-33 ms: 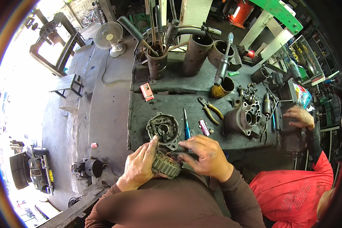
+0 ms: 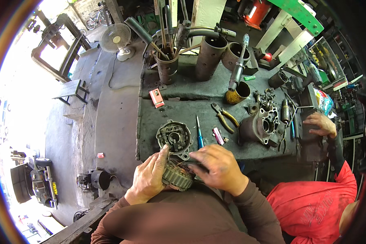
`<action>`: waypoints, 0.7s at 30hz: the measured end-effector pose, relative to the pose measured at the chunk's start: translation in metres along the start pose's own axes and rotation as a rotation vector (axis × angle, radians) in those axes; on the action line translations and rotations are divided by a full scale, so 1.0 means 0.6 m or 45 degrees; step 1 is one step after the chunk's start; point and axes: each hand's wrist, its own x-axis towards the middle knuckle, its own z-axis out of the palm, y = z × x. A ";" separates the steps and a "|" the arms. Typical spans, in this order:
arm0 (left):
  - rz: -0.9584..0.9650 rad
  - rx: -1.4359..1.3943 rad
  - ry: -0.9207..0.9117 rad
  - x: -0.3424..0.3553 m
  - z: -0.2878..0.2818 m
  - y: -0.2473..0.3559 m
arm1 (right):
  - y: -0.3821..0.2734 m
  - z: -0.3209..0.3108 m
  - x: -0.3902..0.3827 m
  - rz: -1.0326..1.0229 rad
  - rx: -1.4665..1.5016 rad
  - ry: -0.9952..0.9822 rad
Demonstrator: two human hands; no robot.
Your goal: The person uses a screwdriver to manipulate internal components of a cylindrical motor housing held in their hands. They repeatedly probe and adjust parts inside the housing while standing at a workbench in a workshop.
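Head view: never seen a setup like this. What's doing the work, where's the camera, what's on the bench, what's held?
No machine: these are a person's bare hands. The camera is a wide fisheye worn on the person's head, looking down, so edges bend near the rim and picture left is the person's left.

The left hand holds a ribbed metal ring with copper-coloured windings. The right hand is beside it; whether it touches is unclear.

On the dark bench lie a round metal housing, blue-handled screwdriver, pliers and larger casing. The hand at far right is another person's.
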 end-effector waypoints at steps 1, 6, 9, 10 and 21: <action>-0.007 0.006 -0.011 -0.001 0.001 0.001 | -0.009 0.007 0.000 -0.098 -0.210 0.059; 0.043 0.043 0.023 -0.001 0.001 -0.001 | -0.018 0.021 0.002 -0.194 -0.419 -0.047; 0.055 0.049 0.032 0.003 0.002 -0.007 | -0.006 0.029 0.008 -0.231 -0.386 -0.046; 0.053 0.048 0.039 0.002 0.002 -0.006 | -0.003 0.032 0.008 -0.207 -0.344 -0.057; 0.058 -0.032 0.048 0.003 -0.002 0.002 | 0.026 0.016 0.020 0.156 0.453 -0.363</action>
